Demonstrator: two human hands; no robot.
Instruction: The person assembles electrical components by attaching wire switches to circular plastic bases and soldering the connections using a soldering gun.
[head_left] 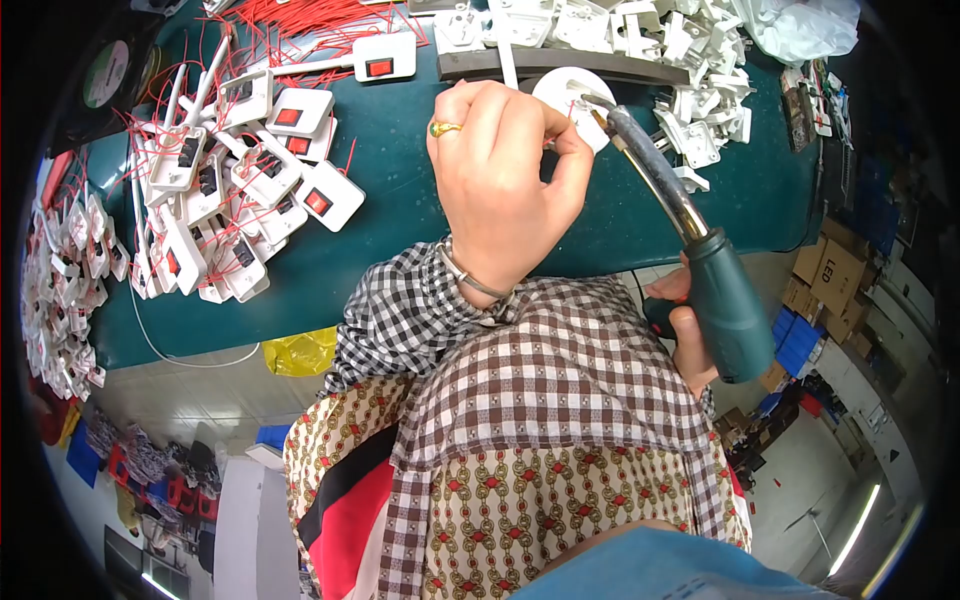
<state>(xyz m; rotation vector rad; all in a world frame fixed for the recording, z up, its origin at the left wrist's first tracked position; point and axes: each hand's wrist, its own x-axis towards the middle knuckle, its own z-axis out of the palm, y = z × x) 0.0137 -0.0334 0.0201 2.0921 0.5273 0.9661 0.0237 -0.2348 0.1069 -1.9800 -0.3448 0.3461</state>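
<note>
My right hand [690, 340] is wrapped round the dark green handle of a soldering iron [735, 310]. The iron's bent metal shaft slants up and left, its tip over a white round plastic piece [572, 84]. At that piece's lower left edge, my left hand [505, 180] has its thumb and forefinger pinched together; what lies between them is hidden. The other fingers curl down, covering the lower end of a white stem [503, 40]. Behind them a dark bar [470, 66] lies across the green table [400, 200].
White switch housings with red rockers [318, 203] are piled on the left, with red wires [300, 20] behind. Small white plastic parts [700, 100] heap at back right. A clear plastic bag [800, 30] lies at the far right corner. Cardboard boxes [832, 275] stand beyond the table.
</note>
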